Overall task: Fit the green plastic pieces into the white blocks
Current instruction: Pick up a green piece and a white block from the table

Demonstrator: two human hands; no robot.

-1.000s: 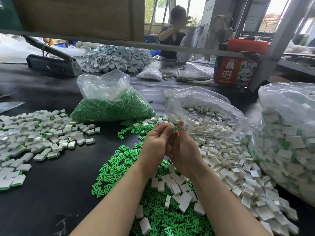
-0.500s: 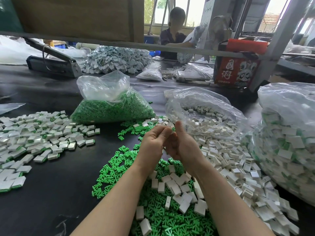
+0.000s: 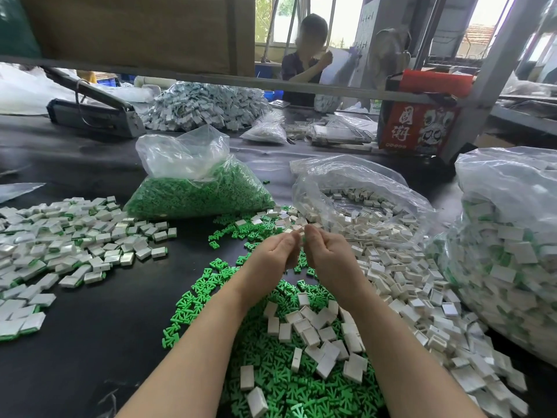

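Observation:
My left hand (image 3: 272, 251) and my right hand (image 3: 330, 254) are raised together over the black table, fingertips meeting. A small white block (image 3: 294, 229) shows at the left fingertips, and a sliver of a green piece (image 3: 303, 239) shows at the right thumb; the fingers hide most of both. Below my wrists lies a heap of loose green pieces (image 3: 271, 375) with white blocks (image 3: 313, 324) scattered on it. More white blocks (image 3: 398, 285) spread to the right. White blocks with green edges (image 3: 60, 236) lie at the left.
A bag of green pieces (image 3: 199, 194) and an open bag of white blocks (image 3: 361, 206) stand behind my hands. A large bag of blocks with green in them (image 3: 512, 251) fills the right. Farther back are a red box (image 3: 422, 128), a grey machine (image 3: 90, 116) and a seated person (image 3: 304, 55).
My hands were pressed close together; now the palms have parted a little and only the fingertips meet. The person at the back has lowered an arm.

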